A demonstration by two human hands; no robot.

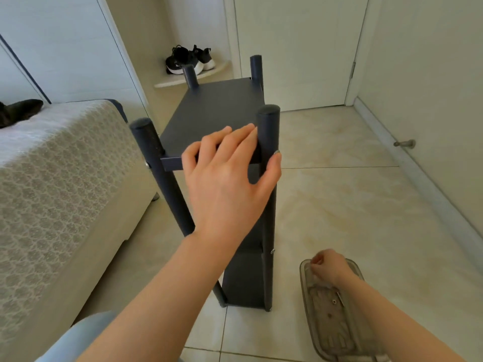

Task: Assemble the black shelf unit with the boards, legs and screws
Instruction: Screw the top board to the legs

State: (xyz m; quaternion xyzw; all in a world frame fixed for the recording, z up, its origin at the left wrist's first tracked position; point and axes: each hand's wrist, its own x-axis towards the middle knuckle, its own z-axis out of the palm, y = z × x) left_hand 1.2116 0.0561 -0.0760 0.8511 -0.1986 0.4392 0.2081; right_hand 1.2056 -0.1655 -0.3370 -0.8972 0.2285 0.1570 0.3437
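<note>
Left grip [224, 178], fingers straight, on top board [209, 111] beside leg [268, 131]; right grip [326, 265] curled, hold unclear.

Domestic interior, apparently a bedroom. A bed [65, 178] with a patterned, lace-like cover stands at left, a dark garment [18, 111] lying on it. The floor [339, 205] is glossy beige tile. White panelled doors [300, 48] close the far wall, with a metal door stop [405, 144] at the skirting. A pair of black-and-white sneakers [189, 60] rests on a low corner ledge.
</note>
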